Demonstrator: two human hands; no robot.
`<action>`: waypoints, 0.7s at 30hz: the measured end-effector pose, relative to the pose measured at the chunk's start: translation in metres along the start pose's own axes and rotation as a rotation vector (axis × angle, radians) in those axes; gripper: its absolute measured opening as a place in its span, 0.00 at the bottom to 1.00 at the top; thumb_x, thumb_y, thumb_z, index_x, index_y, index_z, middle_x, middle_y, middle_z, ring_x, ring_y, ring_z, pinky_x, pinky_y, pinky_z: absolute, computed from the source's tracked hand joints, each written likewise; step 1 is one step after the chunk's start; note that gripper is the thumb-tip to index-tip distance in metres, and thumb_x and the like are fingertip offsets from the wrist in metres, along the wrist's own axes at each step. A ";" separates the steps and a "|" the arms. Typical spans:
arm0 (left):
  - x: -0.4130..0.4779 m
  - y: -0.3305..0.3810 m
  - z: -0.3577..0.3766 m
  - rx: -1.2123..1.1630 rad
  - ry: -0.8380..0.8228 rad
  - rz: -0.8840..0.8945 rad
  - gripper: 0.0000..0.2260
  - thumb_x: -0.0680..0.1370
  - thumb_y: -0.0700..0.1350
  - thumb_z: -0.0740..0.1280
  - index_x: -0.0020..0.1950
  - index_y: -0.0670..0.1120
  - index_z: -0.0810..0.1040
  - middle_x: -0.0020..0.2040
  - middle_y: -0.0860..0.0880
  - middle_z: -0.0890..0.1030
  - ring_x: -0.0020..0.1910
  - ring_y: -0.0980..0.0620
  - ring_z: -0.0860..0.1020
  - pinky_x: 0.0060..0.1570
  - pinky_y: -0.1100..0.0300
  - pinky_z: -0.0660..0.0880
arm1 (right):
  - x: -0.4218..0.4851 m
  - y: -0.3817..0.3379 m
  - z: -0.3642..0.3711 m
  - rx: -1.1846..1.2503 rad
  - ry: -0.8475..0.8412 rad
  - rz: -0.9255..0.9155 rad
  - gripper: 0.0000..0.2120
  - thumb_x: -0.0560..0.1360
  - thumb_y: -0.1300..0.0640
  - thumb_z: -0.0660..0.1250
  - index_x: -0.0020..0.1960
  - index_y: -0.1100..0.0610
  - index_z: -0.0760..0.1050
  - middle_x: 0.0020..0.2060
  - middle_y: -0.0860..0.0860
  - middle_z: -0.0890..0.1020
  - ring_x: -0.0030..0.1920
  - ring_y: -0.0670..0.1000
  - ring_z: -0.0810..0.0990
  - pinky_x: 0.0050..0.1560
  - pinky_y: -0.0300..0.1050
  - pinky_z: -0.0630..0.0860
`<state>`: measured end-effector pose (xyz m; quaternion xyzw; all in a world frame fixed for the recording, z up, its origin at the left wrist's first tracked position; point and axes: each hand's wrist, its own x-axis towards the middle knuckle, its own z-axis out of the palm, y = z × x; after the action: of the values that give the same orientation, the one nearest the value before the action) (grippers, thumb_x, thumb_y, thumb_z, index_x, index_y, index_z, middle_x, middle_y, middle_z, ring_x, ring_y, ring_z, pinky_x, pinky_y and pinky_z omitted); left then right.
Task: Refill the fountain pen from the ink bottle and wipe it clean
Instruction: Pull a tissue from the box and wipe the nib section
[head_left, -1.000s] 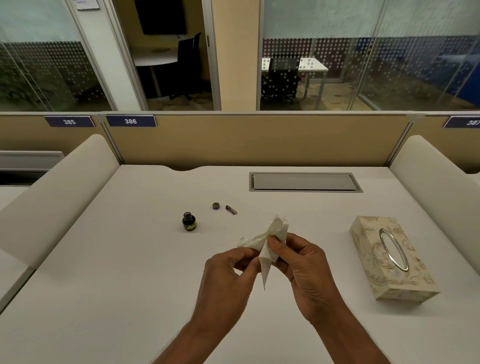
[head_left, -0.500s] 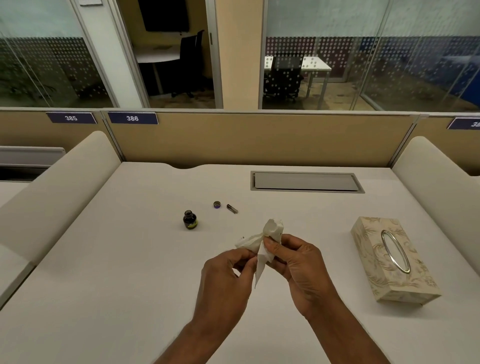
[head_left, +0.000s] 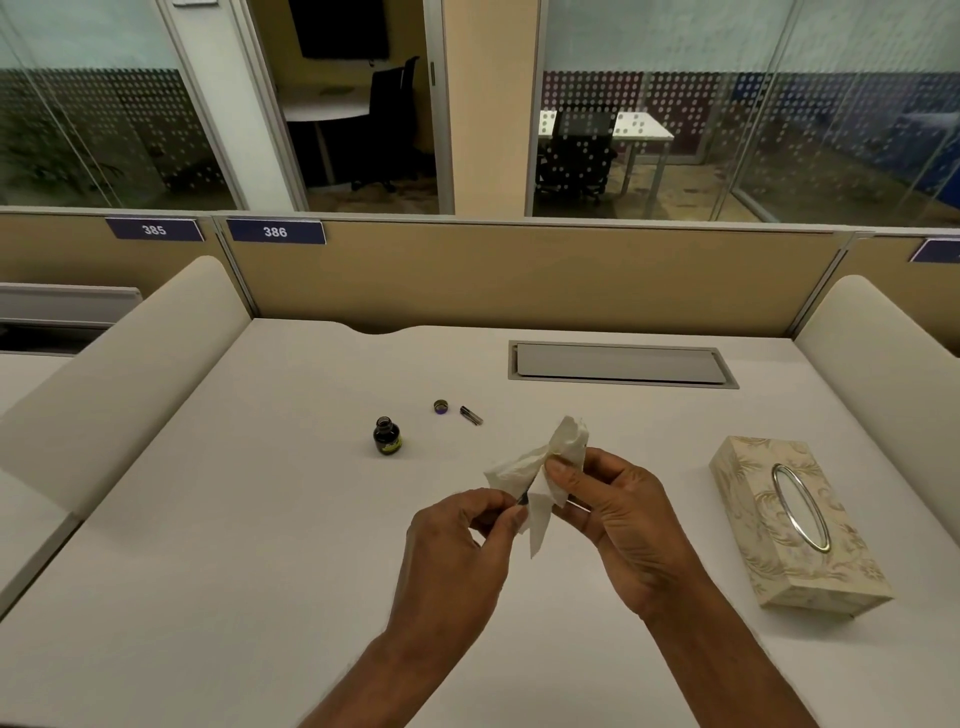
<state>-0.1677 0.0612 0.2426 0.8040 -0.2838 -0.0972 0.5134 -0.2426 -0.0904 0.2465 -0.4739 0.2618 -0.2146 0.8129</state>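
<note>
Pinching the fountain pen (head_left: 522, 500) between curled fingers, the left hand (head_left: 457, 540) hovers just above the white table (head_left: 260, 519), and only a dark sliver of the pen shows. The right hand (head_left: 618, 514) presses its thumb and fingers onto a crumpled white tissue (head_left: 550, 467) wrapped around the rest of the pen. Beyond the hands, the ink bottle (head_left: 387, 437) stands upright and uncapped, its cap (head_left: 441, 407) and a small dark pen part (head_left: 471, 415) lie close together farther back, and a patterned tissue box (head_left: 795, 525) sits well off to the right.
</note>
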 end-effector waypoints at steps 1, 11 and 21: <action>0.000 0.000 0.000 -0.003 0.002 -0.003 0.06 0.77 0.47 0.72 0.42 0.58 0.85 0.40 0.65 0.84 0.41 0.62 0.81 0.39 0.73 0.72 | 0.000 0.000 0.000 -0.004 -0.001 -0.007 0.19 0.64 0.57 0.78 0.53 0.61 0.85 0.52 0.58 0.87 0.53 0.58 0.87 0.51 0.49 0.85; -0.005 -0.001 -0.001 -0.005 0.011 -0.022 0.06 0.77 0.47 0.73 0.42 0.56 0.85 0.39 0.63 0.84 0.41 0.60 0.81 0.38 0.73 0.72 | -0.001 0.010 0.005 -0.085 0.126 -0.157 0.10 0.67 0.61 0.76 0.49 0.57 0.85 0.45 0.53 0.89 0.47 0.54 0.88 0.44 0.41 0.84; -0.003 -0.004 -0.009 -0.327 -0.019 -0.272 0.05 0.78 0.47 0.73 0.43 0.52 0.87 0.38 0.51 0.87 0.38 0.55 0.85 0.35 0.64 0.80 | 0.010 0.006 -0.005 0.206 0.188 -0.092 0.17 0.69 0.61 0.74 0.57 0.61 0.82 0.55 0.56 0.87 0.57 0.57 0.85 0.52 0.46 0.84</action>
<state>-0.1652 0.0709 0.2426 0.7400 -0.1579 -0.2178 0.6165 -0.2377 -0.0966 0.2367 -0.3774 0.2915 -0.3208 0.8184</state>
